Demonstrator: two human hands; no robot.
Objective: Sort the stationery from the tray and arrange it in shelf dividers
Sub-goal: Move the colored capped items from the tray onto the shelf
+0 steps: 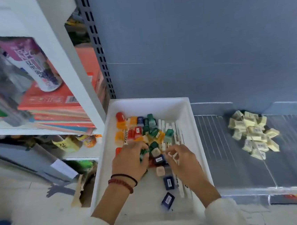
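1. Tray (185, 108): white, rectangular, smooth plastic with raised walls. It stands at the left end of the grey shelf (221, 163).
2. Tray contents: small chunky coloured blocks (136, 129) in red, orange, green, beige and dark blue lie heaped in its far half. Many carry a white barcode sticker; the print is too small to read. Two dark blue blocks (168, 182) lie apart in the near half.
3. White pens (176, 133): slim, laid lengthwise along the tray's right wall. Dark print on the barrels is illegible.
4. Left hand (130, 161): inside the tray, fingers curled around green blocks (143, 152) at the near edge of the heap. A black band and a red beaded bracelet (125, 180) circle the wrist.
5. Right hand (183, 161): inside the tray beside the pens, fingertips bent and drawn together. Blur prevents telling whether they hold anything.
6. Shelf: ribbed grey surface with a clear divider strip (269, 169). A loose pile of pale yellow wrapped erasers (253, 133) lies to the right of the tray, several showing barcode labels.
7. Adjoining white unit, left: a stack of orange books (52, 101) with a barcode, and a purple-labelled can (36, 65) standing on them. Its characters are not legible.
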